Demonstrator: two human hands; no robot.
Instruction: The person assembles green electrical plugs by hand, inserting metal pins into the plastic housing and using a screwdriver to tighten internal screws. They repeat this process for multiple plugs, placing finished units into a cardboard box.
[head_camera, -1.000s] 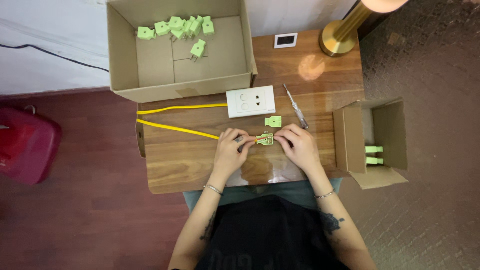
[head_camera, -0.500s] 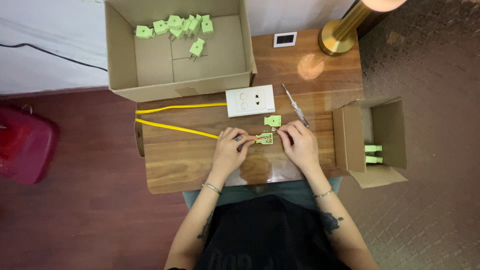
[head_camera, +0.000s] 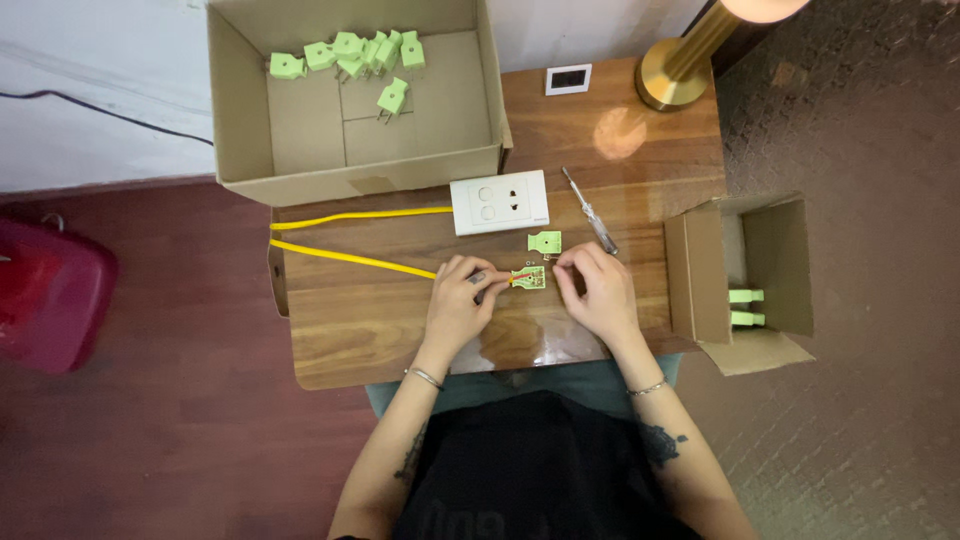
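On the wooden table (head_camera: 380, 330), two hands work on a small green plug part (head_camera: 528, 278).

Left hand (head_camera: 458, 305) pinches the yellow cable (head_camera: 350, 258) end at the part. Right hand (head_camera: 598, 292) pinches the part's other side. Just above lie another green piece (head_camera: 545, 241), a white socket plate (head_camera: 499, 202) and a screwdriver (head_camera: 590, 211).

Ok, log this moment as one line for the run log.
left hand: holds yellow cable end | right hand: on open green plug | plug cover, screwdriver, white socket plate beside
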